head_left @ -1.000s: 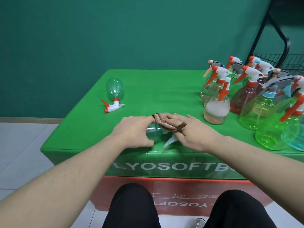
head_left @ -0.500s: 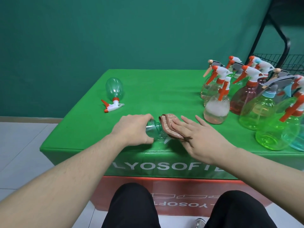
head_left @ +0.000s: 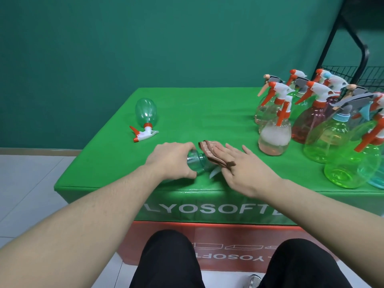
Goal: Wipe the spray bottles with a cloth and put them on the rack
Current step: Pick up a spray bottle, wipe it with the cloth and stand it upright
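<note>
Gripping bottle [head_left: 197,163], flat palm [head_left: 247,169] pressing cloth [head_left: 209,151]

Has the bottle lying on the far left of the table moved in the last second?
No. The lying bottle keeps its spot against the table's back left edge, nozzle toward the person.

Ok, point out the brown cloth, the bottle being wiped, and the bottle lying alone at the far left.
brown cloth [head_left: 208,149], head view, on its folded upper part.
wiped bottle [head_left: 196,163], head view, on its clear body between the hands.
lone lying bottle [head_left: 144,110], head view, on its rounded body.
</note>
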`<state>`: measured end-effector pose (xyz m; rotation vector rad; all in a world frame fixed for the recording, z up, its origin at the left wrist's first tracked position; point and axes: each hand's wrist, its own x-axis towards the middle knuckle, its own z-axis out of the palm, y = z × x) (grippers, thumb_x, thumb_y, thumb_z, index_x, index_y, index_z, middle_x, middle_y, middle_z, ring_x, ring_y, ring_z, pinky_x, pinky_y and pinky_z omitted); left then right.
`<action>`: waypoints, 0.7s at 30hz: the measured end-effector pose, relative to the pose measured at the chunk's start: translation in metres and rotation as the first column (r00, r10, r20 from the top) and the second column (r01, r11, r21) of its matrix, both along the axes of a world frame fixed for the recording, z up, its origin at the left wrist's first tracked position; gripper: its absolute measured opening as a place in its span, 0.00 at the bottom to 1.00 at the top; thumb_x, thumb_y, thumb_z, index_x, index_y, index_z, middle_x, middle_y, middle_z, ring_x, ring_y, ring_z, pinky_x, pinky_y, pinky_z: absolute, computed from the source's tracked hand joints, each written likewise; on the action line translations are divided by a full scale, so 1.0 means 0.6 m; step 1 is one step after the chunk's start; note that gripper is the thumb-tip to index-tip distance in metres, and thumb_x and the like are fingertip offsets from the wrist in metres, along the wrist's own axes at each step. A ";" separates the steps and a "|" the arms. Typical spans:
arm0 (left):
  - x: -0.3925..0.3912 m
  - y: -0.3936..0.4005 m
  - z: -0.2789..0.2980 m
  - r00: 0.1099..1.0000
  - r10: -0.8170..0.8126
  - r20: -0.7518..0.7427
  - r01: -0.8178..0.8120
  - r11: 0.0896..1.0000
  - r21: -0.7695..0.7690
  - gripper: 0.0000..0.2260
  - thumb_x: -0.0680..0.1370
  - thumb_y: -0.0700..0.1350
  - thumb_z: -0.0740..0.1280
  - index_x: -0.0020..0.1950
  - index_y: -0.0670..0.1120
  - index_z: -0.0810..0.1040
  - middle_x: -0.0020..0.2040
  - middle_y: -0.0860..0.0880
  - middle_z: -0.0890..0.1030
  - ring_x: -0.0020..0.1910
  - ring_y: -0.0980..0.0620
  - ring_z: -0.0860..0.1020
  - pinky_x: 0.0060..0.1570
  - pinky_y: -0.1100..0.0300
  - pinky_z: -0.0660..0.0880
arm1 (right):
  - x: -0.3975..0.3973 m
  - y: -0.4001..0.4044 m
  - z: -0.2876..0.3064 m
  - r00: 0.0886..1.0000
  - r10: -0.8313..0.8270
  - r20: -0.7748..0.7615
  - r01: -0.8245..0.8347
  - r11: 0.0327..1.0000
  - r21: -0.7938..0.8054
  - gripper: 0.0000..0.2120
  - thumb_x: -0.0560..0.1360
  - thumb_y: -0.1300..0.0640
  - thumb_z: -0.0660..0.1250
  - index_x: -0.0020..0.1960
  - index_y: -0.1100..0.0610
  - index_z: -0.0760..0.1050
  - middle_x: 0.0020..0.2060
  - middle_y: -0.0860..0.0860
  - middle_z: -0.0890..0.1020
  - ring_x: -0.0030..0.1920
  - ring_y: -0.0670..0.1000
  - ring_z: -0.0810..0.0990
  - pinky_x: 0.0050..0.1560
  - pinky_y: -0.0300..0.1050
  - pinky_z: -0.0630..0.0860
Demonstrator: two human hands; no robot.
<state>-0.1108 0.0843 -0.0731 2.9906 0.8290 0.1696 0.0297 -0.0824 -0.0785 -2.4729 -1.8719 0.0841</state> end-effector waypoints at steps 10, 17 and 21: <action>0.010 0.005 -0.005 1.000 0.023 -0.018 -0.024 0.999 -0.034 0.35 0.70 0.63 0.76 0.74 0.56 0.70 0.43 0.57 0.77 0.45 0.52 0.78 0.44 0.58 0.73 | -0.030 -0.045 -0.021 0.996 0.041 0.082 -0.043 0.999 0.020 0.44 0.69 0.41 0.33 0.83 0.52 0.52 0.82 0.48 0.54 0.82 0.49 0.50 0.78 0.50 0.37; 0.014 0.004 -0.003 0.999 0.044 -0.006 -0.044 0.998 -0.046 0.33 0.71 0.60 0.76 0.74 0.54 0.71 0.51 0.56 0.80 0.47 0.53 0.77 0.46 0.59 0.73 | -0.047 -0.057 -0.040 0.980 0.133 0.149 -0.135 0.991 0.003 0.34 0.75 0.46 0.50 0.79 0.54 0.66 0.77 0.50 0.68 0.77 0.52 0.66 0.77 0.60 0.56; 0.008 0.003 -0.005 0.998 0.062 0.010 -0.062 0.998 -0.027 0.34 0.72 0.62 0.75 0.74 0.53 0.69 0.50 0.55 0.81 0.44 0.54 0.78 0.37 0.61 0.71 | -0.027 -0.050 -0.029 0.988 0.067 0.143 -0.071 0.997 0.025 0.39 0.72 0.44 0.39 0.82 0.52 0.55 0.81 0.48 0.57 0.81 0.51 0.55 0.78 0.55 0.43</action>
